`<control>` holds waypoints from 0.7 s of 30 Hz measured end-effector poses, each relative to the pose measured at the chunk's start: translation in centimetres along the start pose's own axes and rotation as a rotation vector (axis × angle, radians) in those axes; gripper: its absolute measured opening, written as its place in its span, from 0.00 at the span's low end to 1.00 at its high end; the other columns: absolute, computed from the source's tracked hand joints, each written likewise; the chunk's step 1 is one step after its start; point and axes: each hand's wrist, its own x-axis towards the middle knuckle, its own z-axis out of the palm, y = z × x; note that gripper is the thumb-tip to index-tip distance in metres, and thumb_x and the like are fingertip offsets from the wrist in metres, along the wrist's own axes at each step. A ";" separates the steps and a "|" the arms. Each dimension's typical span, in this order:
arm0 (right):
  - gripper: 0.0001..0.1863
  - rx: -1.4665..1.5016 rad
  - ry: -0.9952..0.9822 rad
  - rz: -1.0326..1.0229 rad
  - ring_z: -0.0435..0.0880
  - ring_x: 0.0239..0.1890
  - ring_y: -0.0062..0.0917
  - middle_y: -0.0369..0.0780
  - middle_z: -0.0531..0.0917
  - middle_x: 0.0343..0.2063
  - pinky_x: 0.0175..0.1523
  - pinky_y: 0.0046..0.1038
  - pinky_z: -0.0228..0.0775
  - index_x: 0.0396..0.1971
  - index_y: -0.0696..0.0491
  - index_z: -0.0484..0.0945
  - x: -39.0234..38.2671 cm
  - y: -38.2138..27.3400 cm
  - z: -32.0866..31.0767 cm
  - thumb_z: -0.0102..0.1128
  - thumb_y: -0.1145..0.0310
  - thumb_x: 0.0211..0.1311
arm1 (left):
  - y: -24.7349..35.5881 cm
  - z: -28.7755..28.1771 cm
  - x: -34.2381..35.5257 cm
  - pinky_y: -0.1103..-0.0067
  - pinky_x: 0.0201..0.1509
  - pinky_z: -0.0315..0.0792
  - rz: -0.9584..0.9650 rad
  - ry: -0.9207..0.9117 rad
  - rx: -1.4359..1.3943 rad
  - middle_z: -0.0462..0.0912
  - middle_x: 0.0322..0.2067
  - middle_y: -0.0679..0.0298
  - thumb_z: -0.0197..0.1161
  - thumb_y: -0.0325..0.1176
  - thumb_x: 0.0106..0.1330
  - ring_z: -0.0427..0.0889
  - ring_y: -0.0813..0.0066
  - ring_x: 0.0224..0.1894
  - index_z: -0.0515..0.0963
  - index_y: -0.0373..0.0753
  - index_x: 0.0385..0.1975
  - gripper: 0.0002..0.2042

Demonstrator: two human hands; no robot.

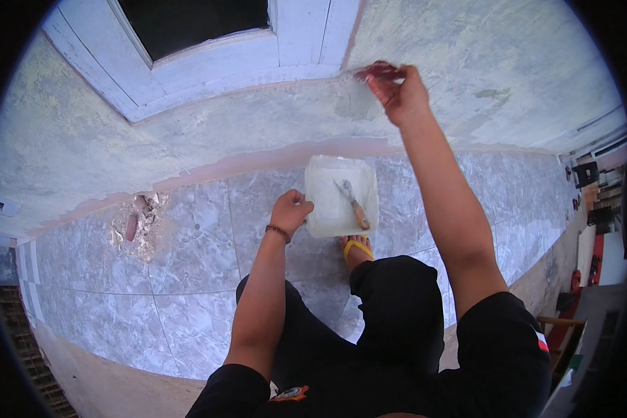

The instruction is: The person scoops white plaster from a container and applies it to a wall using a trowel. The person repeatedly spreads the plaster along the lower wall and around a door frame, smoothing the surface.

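My right hand (399, 94) is raised against the grey plastered wall (467, 63), fingers closed on a small dark red piece, perhaps sandpaper or a cloth (377, 71), pressed to the wall below the window frame's corner. My left hand (291, 210) grips the left rim of a white square tray (320, 202) held low in front of me. A scraper with a wooden handle (353, 204) lies inside the tray on whitish paste.
A pale blue window frame (209, 66) sits in the wall at upper left. Grey marble-look tiles (195, 265) cover the floor. A rubble heap (138, 221) lies by the wall's foot. My foot wears a yellow sandal (357, 248). Furniture and clutter (592, 230) stand at right.
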 end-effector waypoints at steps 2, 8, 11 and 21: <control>0.20 0.005 -0.029 -0.078 0.84 0.45 0.44 0.58 0.82 0.40 0.56 0.37 0.80 0.44 0.70 0.70 -0.6 -2.0 -0.3 0.38 0.67 0.69 | 0.0 0.0 0.0 0.74 0.33 0.76 0.018 -0.007 -0.025 0.76 0.33 0.66 0.65 0.30 0.53 0.77 0.75 0.35 0.73 0.38 0.30 0.09; 0.17 0.033 0.009 0.008 0.82 0.48 0.48 0.55 0.76 0.45 0.54 0.41 0.81 0.47 0.72 0.63 -3.9 1.7 -7.4 0.38 0.75 0.62 | -0.3 -0.8 0.0 0.75 0.33 0.77 0.027 0.004 0.011 0.77 0.35 0.65 0.66 0.30 0.52 0.78 0.75 0.34 0.74 0.37 0.30 0.09; 0.18 -0.111 0.041 0.181 0.82 0.48 0.45 0.51 0.76 0.45 0.53 0.39 0.81 0.50 0.68 0.64 -3.0 7.2 -9.5 0.39 0.73 0.64 | -0.7 -1.2 0.1 0.75 0.33 0.77 0.025 0.008 0.020 0.78 0.34 0.65 0.66 0.30 0.52 0.78 0.74 0.33 0.74 0.37 0.30 0.09; 0.19 -0.042 -0.067 0.030 0.82 0.42 0.48 0.58 0.78 0.43 0.51 0.42 0.83 0.49 0.72 0.64 2.0 1.3 -1.6 0.38 0.71 0.68 | -1.6 -2.0 0.7 0.75 0.34 0.77 0.046 0.021 0.049 0.78 0.32 0.67 0.66 0.30 0.53 0.78 0.75 0.33 0.74 0.38 0.30 0.08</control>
